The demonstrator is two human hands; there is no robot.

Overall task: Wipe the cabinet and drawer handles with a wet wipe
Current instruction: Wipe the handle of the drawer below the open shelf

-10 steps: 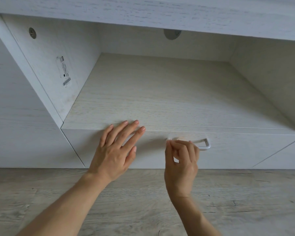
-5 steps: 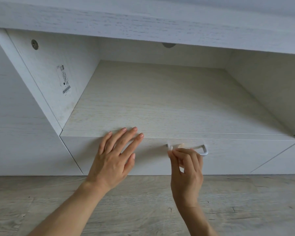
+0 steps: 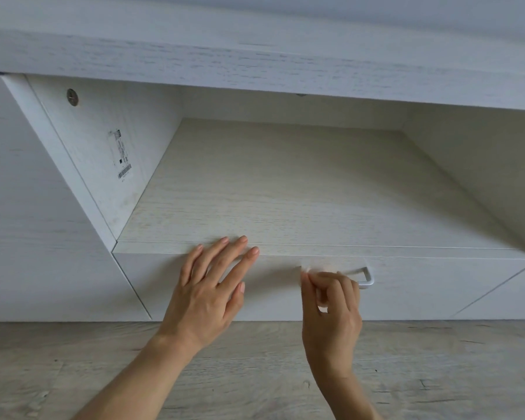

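While the left hand [image 3: 206, 292] lies flat against the drawer front [image 3: 437, 289], its fingers are straight and slightly spread, the tips reaching up to the drawer's top edge where it meets the open shelf [image 3: 285, 192]. It holds nothing. To its right, the right hand [image 3: 331, 307] has its fingers curled with the thumb drawn in, pinching a white wet wipe [image 3: 315, 268] at the left end of the drawer handle [image 3: 366, 277]. The wipe is blurred, so only a pale scrap above the fingertips shows, and it seems to be wrapped over the bar there. The handle is a slim silver bar, mounted near the top of the drawer front. Its right end and corner stand clear of the hand, while its left part is covered by the fingers and the wipe.

The cabinet is pale wood grain, with a thick top board [image 3: 255, 56] across the far side of the view. On the left inner wall of the shelf is a barcode sticker [image 3: 122, 159], with a round metal fitting [image 3: 72, 97] above it. Nearest the camera, grey wood-look floor [image 3: 73, 374] runs under both forearms.
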